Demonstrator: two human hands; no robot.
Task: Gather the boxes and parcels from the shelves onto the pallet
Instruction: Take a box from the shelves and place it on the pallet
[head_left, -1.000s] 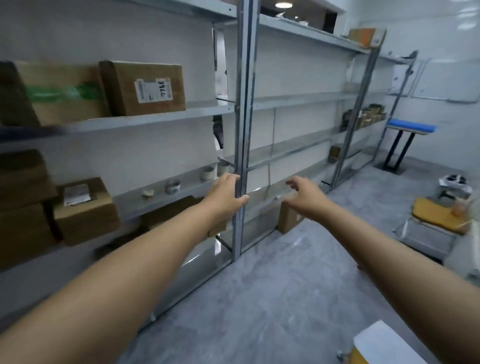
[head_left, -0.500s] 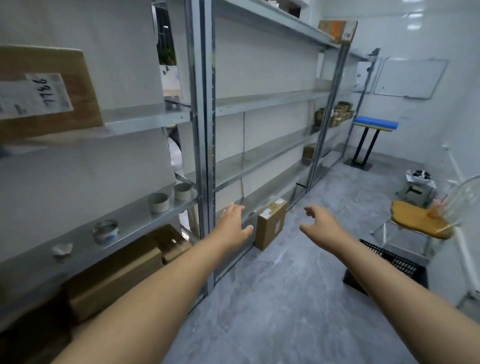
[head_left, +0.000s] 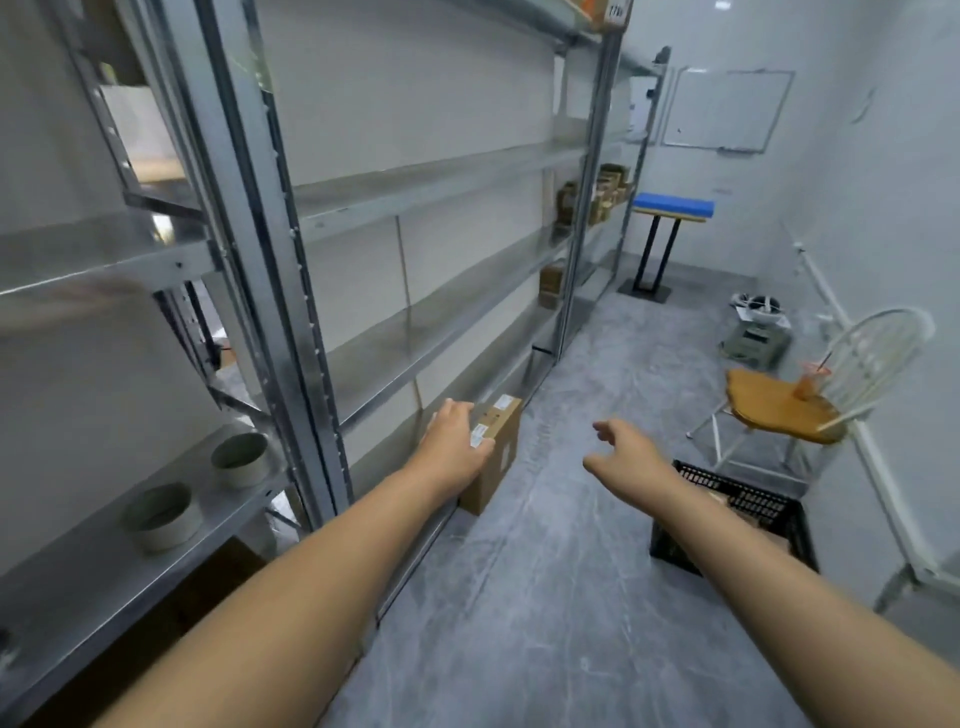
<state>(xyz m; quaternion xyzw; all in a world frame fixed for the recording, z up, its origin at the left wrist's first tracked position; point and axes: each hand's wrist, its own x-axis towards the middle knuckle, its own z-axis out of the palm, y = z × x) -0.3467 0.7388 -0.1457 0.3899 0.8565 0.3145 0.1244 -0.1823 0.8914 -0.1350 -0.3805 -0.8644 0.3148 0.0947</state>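
Since your left hand (head_left: 456, 441) clasps the near top corner of the cardboard box (head_left: 497, 467), which stands at the foot of the metal rack (head_left: 291, 312), its right face lies open to your right hand (head_left: 628, 457), spread and empty beside it; reach leftward.

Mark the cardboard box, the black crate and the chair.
cardboard box (head_left: 496, 467): head view, on its brown side face.
black crate (head_left: 769, 501): head view, on its latticed wall.
chair (head_left: 774, 410): head view, on its wooden seat.
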